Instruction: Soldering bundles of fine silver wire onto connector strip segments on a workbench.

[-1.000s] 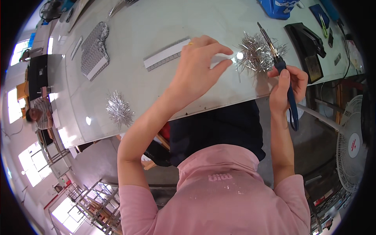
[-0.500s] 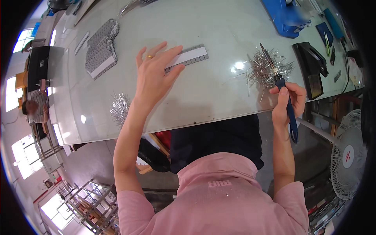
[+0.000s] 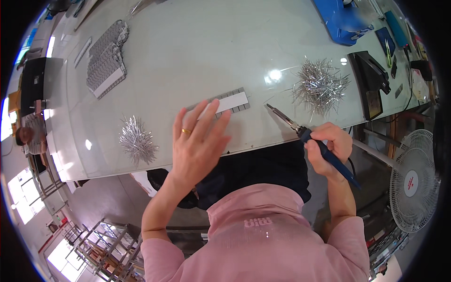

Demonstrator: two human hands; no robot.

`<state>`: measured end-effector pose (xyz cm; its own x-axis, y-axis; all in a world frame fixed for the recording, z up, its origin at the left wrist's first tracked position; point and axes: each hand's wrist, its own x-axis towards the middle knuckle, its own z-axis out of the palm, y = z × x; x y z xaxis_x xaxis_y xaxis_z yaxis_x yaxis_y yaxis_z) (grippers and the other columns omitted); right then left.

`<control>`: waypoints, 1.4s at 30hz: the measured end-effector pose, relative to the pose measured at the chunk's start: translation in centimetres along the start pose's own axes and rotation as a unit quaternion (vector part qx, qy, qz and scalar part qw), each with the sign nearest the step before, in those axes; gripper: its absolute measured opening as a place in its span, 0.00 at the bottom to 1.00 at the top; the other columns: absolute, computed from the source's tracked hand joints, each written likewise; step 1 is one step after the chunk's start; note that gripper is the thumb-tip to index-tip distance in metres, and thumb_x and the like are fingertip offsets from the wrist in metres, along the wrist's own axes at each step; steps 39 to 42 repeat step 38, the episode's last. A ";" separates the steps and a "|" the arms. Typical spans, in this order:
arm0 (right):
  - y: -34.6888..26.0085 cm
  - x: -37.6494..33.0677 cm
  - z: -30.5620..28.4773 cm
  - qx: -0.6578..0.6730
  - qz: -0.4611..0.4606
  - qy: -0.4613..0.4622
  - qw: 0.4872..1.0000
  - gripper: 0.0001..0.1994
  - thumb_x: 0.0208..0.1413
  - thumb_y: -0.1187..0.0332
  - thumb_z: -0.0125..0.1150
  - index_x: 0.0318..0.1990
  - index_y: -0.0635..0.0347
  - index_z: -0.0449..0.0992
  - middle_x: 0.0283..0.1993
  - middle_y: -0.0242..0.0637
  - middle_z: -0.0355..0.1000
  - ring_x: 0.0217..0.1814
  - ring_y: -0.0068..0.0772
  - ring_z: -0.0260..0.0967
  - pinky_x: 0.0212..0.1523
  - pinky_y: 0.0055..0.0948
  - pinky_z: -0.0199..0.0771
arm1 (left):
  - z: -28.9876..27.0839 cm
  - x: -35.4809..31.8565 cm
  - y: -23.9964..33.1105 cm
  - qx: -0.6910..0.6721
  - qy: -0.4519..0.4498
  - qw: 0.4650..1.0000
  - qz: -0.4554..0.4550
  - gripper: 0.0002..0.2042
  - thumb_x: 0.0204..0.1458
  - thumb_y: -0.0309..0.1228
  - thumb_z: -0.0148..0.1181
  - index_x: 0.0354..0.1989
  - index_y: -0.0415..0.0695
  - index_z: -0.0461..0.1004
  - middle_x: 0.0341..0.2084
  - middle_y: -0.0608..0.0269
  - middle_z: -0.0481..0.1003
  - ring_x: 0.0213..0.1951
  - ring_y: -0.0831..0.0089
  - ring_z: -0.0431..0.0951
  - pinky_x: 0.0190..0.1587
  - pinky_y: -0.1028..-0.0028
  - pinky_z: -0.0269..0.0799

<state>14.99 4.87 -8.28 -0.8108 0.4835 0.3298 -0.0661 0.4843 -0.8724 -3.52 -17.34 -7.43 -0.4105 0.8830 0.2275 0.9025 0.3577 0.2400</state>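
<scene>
In my right hand (image 3: 331, 146) is a soldering iron (image 3: 285, 118) with a dark blue handle, its metal tip pointing up and left above the table. My left hand (image 3: 199, 143) lies with fingers spread over the near-left part of a grey segmented strip (image 3: 234, 100) with a white band, covering that part. Right of the strip, beyond the iron, is a heap of thin silver wire pieces (image 3: 322, 87). A smaller bundle of similar silver pieces (image 3: 137, 141) lies left of my left hand. More grey segmented strips (image 3: 107, 58) are piled at the far left.
A black angular stand (image 3: 369, 84) is at the right table edge, near green tweezers (image 3: 388, 52). A blue tool base (image 3: 336, 26) stands at the back right. Below the table on the right is a white fan (image 3: 412, 181). Another person (image 3: 32, 135) is at the far left.
My left hand has moved nearer to me, and the segmented strip has shifted nearer too. The soldering iron has swung left and down, away from the right wire heap.
</scene>
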 end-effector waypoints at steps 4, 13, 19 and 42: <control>-0.1 0.6 0.3 -0.020 -0.014 -0.022 0.999 0.09 0.40 0.77 0.66 0.31 0.63 0.73 0.23 0.40 0.72 0.21 0.34 0.71 0.23 0.24 0.68 | 0.4 0.1 0.5 -0.026 -0.018 0.999 -0.015 0.29 0.41 0.35 0.69 0.56 0.49 0.71 0.60 0.58 0.65 0.62 0.58 0.64 0.60 0.52 0.58; -0.8 -0.5 1.2 0.009 0.110 0.018 0.994 0.08 0.48 0.77 0.63 0.33 0.64 0.69 0.23 0.35 0.71 0.22 0.21 0.69 0.23 0.20 0.66 | 1.0 -0.7 1.2 -0.043 -0.053 0.998 -0.004 0.26 0.48 0.39 0.62 0.57 0.47 0.71 0.60 0.56 0.65 0.62 0.55 0.62 0.62 0.53 0.56; -1.7 -0.2 1.4 0.150 0.233 0.049 0.960 0.07 0.55 0.75 0.59 0.34 0.64 0.66 0.27 0.35 0.70 0.24 0.17 0.69 0.24 0.17 0.70 | 1.7 -0.6 1.7 -0.025 -0.038 0.999 0.004 0.26 0.46 0.39 0.64 0.56 0.50 0.72 0.60 0.59 0.66 0.62 0.58 0.63 0.61 0.55 0.58; -4.4 2.3 1.6 -0.199 -0.106 -0.081 0.971 0.09 0.42 0.78 0.67 0.31 0.60 0.73 0.22 0.35 0.71 0.19 0.28 0.70 0.20 0.26 0.70 | 2.0 -0.3 1.5 -0.034 -0.040 0.998 0.024 0.30 0.41 0.39 0.68 0.58 0.51 0.71 0.61 0.59 0.64 0.62 0.59 0.61 0.62 0.54 0.57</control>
